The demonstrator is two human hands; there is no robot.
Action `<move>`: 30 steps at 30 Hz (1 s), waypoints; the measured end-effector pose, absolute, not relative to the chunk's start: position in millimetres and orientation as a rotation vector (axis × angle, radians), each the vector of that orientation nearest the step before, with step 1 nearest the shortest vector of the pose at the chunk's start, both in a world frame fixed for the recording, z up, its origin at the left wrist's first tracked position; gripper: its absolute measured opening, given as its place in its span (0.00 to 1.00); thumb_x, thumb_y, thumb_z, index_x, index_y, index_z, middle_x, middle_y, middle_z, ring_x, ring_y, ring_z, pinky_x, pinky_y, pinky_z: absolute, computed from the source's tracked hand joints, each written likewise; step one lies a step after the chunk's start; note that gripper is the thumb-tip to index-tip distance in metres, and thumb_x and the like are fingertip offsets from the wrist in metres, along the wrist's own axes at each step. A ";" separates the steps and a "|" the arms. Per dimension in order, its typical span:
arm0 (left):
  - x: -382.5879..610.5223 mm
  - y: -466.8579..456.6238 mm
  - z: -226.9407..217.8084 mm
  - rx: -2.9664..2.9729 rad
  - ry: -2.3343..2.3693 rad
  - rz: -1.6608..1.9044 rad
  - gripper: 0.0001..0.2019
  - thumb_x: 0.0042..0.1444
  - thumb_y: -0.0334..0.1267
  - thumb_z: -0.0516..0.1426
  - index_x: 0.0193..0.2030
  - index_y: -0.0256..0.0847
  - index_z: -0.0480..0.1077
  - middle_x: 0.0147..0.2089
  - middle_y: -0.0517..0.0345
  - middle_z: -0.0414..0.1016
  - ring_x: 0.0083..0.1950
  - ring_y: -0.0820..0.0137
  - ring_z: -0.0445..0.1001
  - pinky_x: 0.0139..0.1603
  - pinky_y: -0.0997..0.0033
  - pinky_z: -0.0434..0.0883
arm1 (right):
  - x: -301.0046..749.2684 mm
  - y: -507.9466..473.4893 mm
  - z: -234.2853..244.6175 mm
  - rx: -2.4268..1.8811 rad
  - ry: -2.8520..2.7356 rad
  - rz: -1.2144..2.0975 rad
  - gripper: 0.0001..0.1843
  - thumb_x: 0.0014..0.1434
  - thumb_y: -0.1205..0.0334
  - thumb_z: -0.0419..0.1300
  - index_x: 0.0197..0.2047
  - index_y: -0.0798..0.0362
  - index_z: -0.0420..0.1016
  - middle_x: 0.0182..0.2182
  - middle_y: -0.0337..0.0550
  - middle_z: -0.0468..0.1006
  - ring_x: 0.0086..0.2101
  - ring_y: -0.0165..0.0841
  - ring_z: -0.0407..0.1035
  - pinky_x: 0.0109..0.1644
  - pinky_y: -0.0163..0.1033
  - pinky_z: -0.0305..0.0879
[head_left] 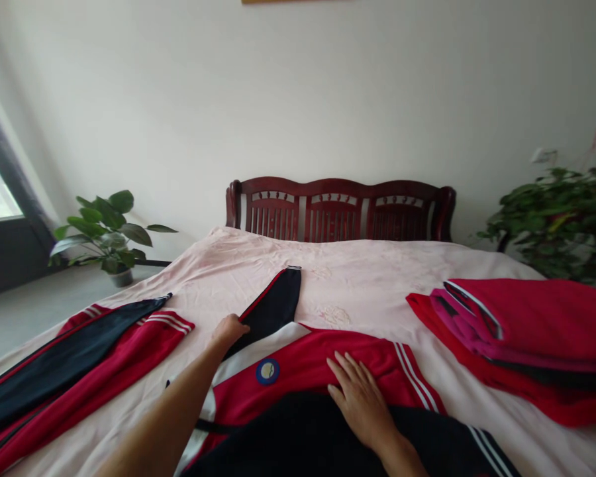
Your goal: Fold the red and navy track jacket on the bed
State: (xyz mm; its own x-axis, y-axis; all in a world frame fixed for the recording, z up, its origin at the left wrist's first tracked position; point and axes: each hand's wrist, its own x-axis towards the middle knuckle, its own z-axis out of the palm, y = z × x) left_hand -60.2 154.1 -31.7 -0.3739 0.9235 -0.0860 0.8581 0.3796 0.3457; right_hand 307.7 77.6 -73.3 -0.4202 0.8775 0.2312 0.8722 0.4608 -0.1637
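Observation:
A red, white and navy track jacket (302,361) with a round blue badge lies spread on the bed in front of me. My left hand (230,331) is at the edge of its navy sleeve, fingers curled on the cloth; the sleeve points away toward the headboard. Flat on the jacket's red part, fingers apart, rests my right hand (360,394). Nearest me, dark navy cloth (288,437) covers the lower part of the jacket, and white stripes cross it at the right. Whether this cloth belongs to the same jacket, I cannot tell.
Red and navy striped clothing (79,351) lies along the left side of the bed. A stack of folded red and magenta clothes (541,318) sits at the right. Behind the pink sheet (367,271) stands a dark wooden headboard (332,205). Potted plants (109,228) flank the bed.

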 end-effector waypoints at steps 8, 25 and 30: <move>-49.4 140.5 -22.1 1.736 2.434 0.449 0.19 0.61 0.41 0.54 0.57 0.39 0.69 0.56 0.41 0.74 0.57 0.53 0.74 0.53 0.54 0.70 | 313.1 86.2 -63.1 -1.461 -2.371 0.230 0.26 0.66 0.50 0.49 0.64 0.44 0.70 0.65 0.43 0.68 0.65 0.43 0.59 0.69 0.54 0.54; 57.8 196.0 -18.6 2.658 1.653 0.178 0.24 0.50 0.26 0.56 0.54 0.45 0.75 0.49 0.52 0.81 0.54 0.60 0.75 0.54 0.62 0.69 | 394.6 198.8 -12.3 -1.921 -2.442 0.084 0.24 0.46 0.74 0.57 0.46 0.52 0.80 0.46 0.52 0.80 0.50 0.46 0.70 0.50 0.44 0.64; 45.8 182.3 -8.4 2.761 1.808 0.184 0.10 0.57 0.30 0.54 0.40 0.40 0.76 0.41 0.47 0.78 0.49 0.56 0.73 0.54 0.55 0.64 | 393.6 189.3 3.0 -1.788 -2.428 -0.022 0.16 0.49 0.75 0.54 0.37 0.54 0.78 0.45 0.52 0.77 0.50 0.43 0.67 0.49 0.42 0.59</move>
